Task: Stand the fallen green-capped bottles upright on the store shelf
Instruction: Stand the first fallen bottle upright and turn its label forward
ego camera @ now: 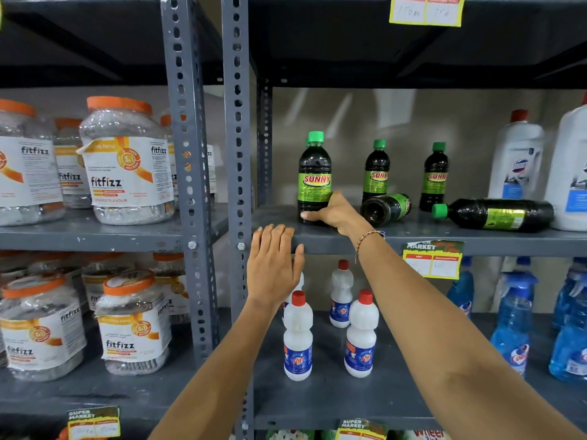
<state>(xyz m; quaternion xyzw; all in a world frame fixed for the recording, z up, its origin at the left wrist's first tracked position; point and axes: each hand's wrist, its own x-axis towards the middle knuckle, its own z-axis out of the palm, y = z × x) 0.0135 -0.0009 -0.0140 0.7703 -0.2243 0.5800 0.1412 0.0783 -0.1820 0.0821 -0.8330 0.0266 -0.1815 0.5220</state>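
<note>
Beside the gripped upright bottle point(314, 182), clasped low by right-hand fingers point(320, 214), a fallen bottle point(386, 208) is lain base-outward; left hand point(273, 268) is spread empty.

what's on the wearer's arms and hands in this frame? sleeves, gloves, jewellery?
Both forearms are bare as far as the frame shows: no sleeves, no gloves. The right wrist carries a thin beaded bracelet with small brownish and pale beads and a dark bit at one end. The left hand and right hand show no rings or watch that can be made out. No markings visible.
</note>
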